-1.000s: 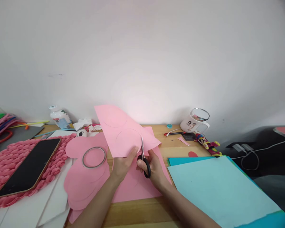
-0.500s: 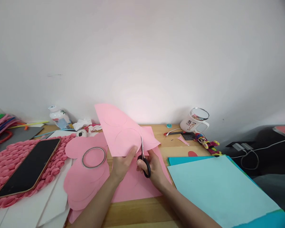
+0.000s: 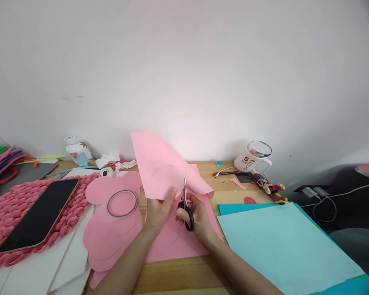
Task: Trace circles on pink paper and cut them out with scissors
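Held up over the table is a pink paper sheet with circles drawn on it. My left hand pinches its lower edge, thumb in front. My right hand is closed around the black handles of a pair of scissors, whose blades point up into the sheet along a drawn circle. To the right of the blades the paper curls away. Under both hands lies another pink sheet. Left of them, a ring rests on scalloped pink paper cut-outs.
A black phone lies on a pink woven mat at left. Light blue paper covers the right side. Along the wall stand a white bottle and a white mug, with a small doll near the mug.
The held pink sheet has shifted and turned slightly to the right, its curled corner moving right as well. Both hands keep their hold; the scissors have barely moved.
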Available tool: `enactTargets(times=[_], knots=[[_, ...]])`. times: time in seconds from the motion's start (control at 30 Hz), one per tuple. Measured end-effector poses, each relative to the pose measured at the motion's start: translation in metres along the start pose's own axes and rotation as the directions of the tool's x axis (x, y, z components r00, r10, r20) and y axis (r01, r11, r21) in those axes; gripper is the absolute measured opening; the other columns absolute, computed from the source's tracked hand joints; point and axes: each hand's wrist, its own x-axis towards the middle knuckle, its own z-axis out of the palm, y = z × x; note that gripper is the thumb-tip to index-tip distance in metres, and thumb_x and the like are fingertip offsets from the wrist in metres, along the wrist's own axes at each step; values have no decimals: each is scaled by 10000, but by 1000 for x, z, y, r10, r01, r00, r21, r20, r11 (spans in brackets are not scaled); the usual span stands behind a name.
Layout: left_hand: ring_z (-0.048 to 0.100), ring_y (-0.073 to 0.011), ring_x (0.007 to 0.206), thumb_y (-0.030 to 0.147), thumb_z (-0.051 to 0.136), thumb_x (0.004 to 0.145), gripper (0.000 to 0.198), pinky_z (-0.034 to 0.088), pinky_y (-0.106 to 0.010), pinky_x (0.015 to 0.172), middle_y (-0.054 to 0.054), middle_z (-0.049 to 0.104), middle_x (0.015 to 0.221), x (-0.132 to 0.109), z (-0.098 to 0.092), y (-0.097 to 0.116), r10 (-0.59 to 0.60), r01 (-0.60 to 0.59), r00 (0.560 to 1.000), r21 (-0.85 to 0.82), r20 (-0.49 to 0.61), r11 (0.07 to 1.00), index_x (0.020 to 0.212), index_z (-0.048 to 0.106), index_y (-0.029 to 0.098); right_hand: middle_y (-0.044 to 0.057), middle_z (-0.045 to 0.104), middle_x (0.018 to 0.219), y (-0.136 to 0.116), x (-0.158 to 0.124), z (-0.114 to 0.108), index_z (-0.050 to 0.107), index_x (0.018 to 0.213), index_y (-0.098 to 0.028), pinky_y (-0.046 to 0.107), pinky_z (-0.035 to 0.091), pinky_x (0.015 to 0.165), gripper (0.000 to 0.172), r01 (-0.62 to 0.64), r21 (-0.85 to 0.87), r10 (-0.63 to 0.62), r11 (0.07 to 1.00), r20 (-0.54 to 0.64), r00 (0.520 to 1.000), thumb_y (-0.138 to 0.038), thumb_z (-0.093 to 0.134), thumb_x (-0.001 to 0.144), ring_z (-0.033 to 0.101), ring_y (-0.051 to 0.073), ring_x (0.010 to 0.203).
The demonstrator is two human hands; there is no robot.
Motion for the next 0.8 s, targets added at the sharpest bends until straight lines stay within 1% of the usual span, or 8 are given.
enactTargets(times=[0.1, 0.23, 0.3, 0.4, 0.47, 0.53, 0.63, 0.8], knots=[[653, -221, 831, 405, 656, 690, 381, 533, -327, 737, -87, 687, 894, 0, -2, 6, 2, -3, 1000, 62, 27, 998, 953, 618, 132, -66, 463, 541, -2, 0, 0, 425, 784, -196, 227, 332, 465, 314, 24, -7, -24, 1000, 7, 1000, -277, 690, 637, 445, 106, 494], [639, -218, 912, 369, 642, 694, 363, 516, -322, 795, -80, 686, 959, 2, -3, 12, 28, -36, 998, 138, 62, 990, 983, 616, 149, -45, 452, 590, 1, 3, -4, 476, 754, -186, 231, 299, 506, 263, 94, 12, -94, 996, 28, 995, -293, 694, 653, 389, 107, 565], [645, -219, 885, 352, 633, 699, 312, 525, -321, 765, -70, 695, 917, 2, -3, 14, 24, -37, 997, 178, 74, 983, 944, 631, 159, -27, 466, 603, 4, 6, -7, 500, 699, -177, 236, 294, 523, 227, 102, 11, -102, 995, 39, 994, -318, 676, 678, 377, 113, 592], [651, -215, 801, 336, 621, 705, 237, 534, -318, 694, -58, 698, 835, 1, -4, 13, -7, -19, 994, 228, 112, 973, 871, 646, 168, -12, 476, 591, 7, 9, -9, 518, 632, -169, 246, 316, 543, 255, 86, -4, -85, 996, 53, 995, -376, 651, 699, 386, 121, 594], [650, -214, 780, 347, 619, 704, 272, 533, -324, 687, -61, 694, 824, 0, -7, 11, -27, -1, 992, 232, 120, 973, 902, 635, 162, -8, 480, 584, 8, 9, -9, 542, 641, -165, 250, 331, 551, 269, 76, -17, -75, 997, 73, 995, -406, 650, 696, 397, 126, 591], [647, -221, 813, 369, 632, 692, 336, 526, -338, 727, -65, 688, 821, -2, -10, 7, -38, 18, 996, 221, 84, 975, 948, 615, 151, -3, 491, 590, 7, 8, -7, 568, 680, -161, 252, 341, 553, 279, 70, -28, -66, 997, 101, 993, -427, 652, 687, 407, 132, 595], [638, -232, 858, 387, 650, 678, 339, 510, -352, 780, -58, 678, 754, -4, -14, 2, -59, 49, 997, 198, 47, 979, 908, 605, 143, 1, 496, 591, 4, 6, -5, 581, 699, -160, 253, 355, 553, 309, 56, -63, -49, 996, 117, 992, -463, 642, 687, 418, 135, 594], [647, -215, 732, 399, 646, 681, 323, 531, -334, 665, -57, 679, 751, -7, -13, 4, -102, 88, 992, 178, 74, 980, 876, 609, 144, 3, 491, 568, 1, 4, -2, 551, 620, -163, 260, 374, 564, 362, 49, -106, -37, 993, 109, 993, -510, 622, 692, 437, 138, 588]])
